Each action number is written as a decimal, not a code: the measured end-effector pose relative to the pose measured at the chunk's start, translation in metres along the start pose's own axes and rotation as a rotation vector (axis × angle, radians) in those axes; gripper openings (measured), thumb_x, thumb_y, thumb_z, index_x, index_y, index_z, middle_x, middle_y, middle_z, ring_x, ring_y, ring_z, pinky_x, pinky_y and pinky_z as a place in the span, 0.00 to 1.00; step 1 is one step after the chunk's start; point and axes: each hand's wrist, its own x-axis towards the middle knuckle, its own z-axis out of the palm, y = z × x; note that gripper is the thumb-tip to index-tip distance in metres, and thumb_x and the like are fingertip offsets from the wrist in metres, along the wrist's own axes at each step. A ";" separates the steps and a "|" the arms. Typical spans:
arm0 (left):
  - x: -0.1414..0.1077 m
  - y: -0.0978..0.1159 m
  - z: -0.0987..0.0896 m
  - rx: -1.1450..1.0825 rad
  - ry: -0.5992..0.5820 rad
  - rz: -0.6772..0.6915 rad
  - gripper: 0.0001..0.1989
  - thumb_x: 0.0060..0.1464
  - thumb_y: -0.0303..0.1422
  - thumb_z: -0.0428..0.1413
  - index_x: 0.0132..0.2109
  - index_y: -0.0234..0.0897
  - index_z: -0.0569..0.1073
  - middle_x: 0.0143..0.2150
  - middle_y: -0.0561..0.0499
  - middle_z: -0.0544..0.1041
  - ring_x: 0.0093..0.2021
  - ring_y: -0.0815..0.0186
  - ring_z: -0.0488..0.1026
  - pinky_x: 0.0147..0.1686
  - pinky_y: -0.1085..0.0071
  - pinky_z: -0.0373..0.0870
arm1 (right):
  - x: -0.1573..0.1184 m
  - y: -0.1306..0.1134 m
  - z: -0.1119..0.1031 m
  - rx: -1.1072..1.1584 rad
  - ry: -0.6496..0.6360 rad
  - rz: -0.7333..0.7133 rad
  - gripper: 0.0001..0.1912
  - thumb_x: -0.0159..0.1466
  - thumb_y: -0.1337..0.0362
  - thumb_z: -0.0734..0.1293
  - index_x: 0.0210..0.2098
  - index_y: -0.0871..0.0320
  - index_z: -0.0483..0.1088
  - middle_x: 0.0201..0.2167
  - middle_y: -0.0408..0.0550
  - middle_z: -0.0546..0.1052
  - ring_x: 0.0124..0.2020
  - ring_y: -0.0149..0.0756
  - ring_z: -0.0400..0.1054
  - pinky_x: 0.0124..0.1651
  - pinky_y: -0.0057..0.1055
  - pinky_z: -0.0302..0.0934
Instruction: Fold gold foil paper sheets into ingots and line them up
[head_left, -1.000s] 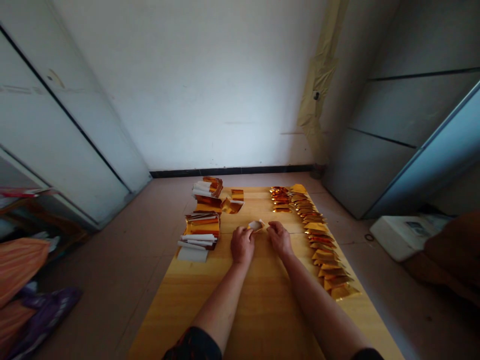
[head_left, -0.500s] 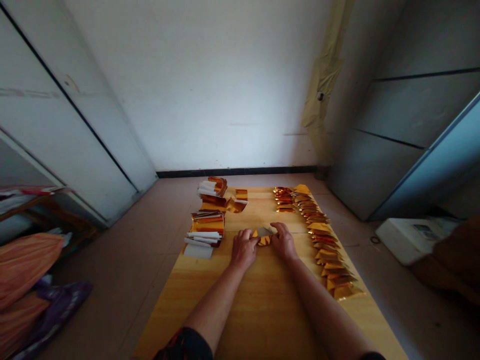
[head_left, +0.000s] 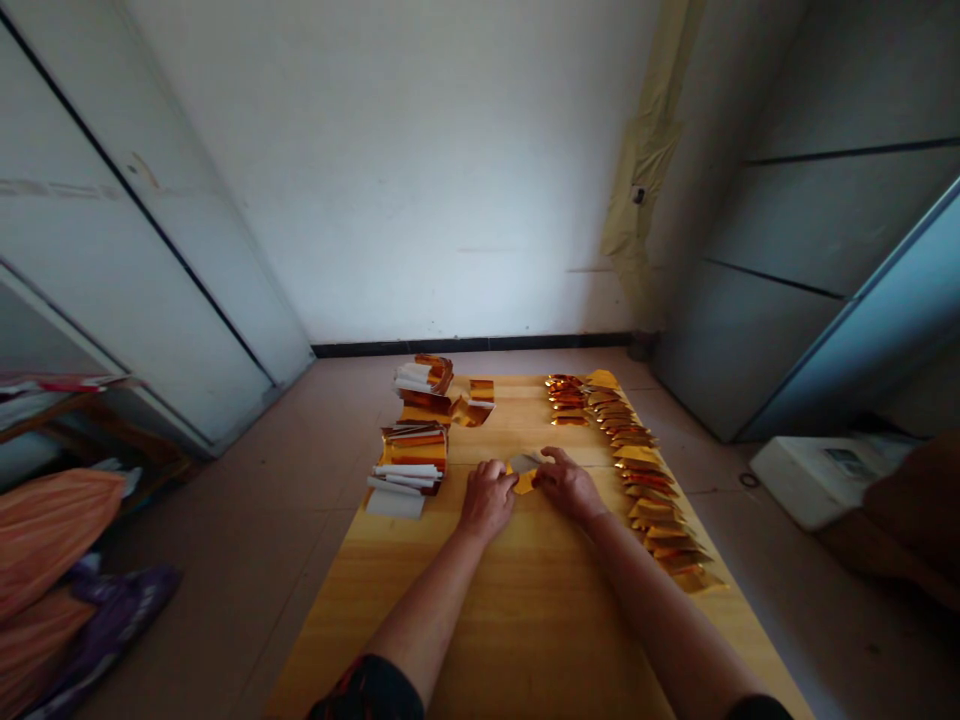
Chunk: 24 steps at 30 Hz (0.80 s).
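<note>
Both hands, bare and close together, work at the middle of a pale wooden board: the left hand (head_left: pixel 487 503), fingers curled, pinches the left edge of a small folded piece of gold foil paper (head_left: pixel 524 482), while the right hand (head_left: pixel 568 488), its fingers bent and half closed, presses against the piece's right side. The piece sits between them on the board, its gold face showing with a grey-white flap (head_left: pixel 523 463) on top. To the right, a long row of folded gold pieces (head_left: pixel 643 490) runs along the board's edge, ending at the far end in a tight cluster of narrow gold folds (head_left: pixel 566 400). To the left lie two loose stacks of gold and white sheets (head_left: pixel 411 458), the nearer with a white sheet (head_left: pixel 395 503) at its foot. The board (head_left: pixel 487 620) rests on a tiled floor (head_left: pixel 225 570), facing a white wall (head_left: pixel 412 170). A white box (head_left: pixel 817 480) stands at right; orange cloth (head_left: pixel 45 530) and a purple bag (head_left: pixel 124 605) lie at left.
</note>
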 end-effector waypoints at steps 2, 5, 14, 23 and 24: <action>-0.001 0.000 0.000 0.000 0.011 0.021 0.14 0.50 0.27 0.54 0.44 0.44 0.76 0.41 0.47 0.70 0.45 0.60 0.64 0.44 0.63 0.61 | 0.002 0.002 -0.002 -0.035 -0.041 -0.029 0.07 0.55 0.68 0.66 0.26 0.51 0.76 0.47 0.45 0.72 0.37 0.32 0.69 0.42 0.26 0.61; -0.002 0.001 0.000 0.000 0.023 0.028 0.12 0.49 0.32 0.56 0.44 0.43 0.75 0.40 0.47 0.70 0.45 0.59 0.64 0.44 0.62 0.61 | 0.004 0.005 -0.006 -0.038 -0.073 -0.038 0.08 0.55 0.68 0.65 0.27 0.51 0.76 0.41 0.45 0.73 0.33 0.29 0.68 0.38 0.24 0.60; 0.001 0.001 -0.001 0.002 -0.035 0.039 0.11 0.57 0.29 0.50 0.42 0.42 0.76 0.39 0.48 0.71 0.44 0.62 0.64 0.43 0.66 0.61 | 0.008 0.016 -0.004 -0.085 -0.043 0.007 0.08 0.56 0.70 0.63 0.33 0.57 0.73 0.31 0.45 0.73 0.33 0.31 0.66 0.37 0.24 0.59; 0.000 0.002 -0.001 0.037 -0.051 0.051 0.13 0.56 0.27 0.50 0.44 0.43 0.75 0.39 0.48 0.70 0.44 0.62 0.64 0.43 0.66 0.61 | -0.003 0.008 -0.005 -0.186 -0.065 0.037 0.09 0.59 0.68 0.62 0.33 0.55 0.75 0.35 0.45 0.74 0.35 0.30 0.67 0.38 0.23 0.58; 0.000 0.002 0.000 0.038 -0.051 0.050 0.13 0.56 0.27 0.49 0.44 0.43 0.75 0.39 0.48 0.70 0.44 0.62 0.63 0.43 0.65 0.61 | -0.003 0.004 -0.005 -0.206 -0.093 0.037 0.10 0.60 0.68 0.62 0.35 0.54 0.75 0.36 0.45 0.74 0.36 0.30 0.67 0.39 0.22 0.58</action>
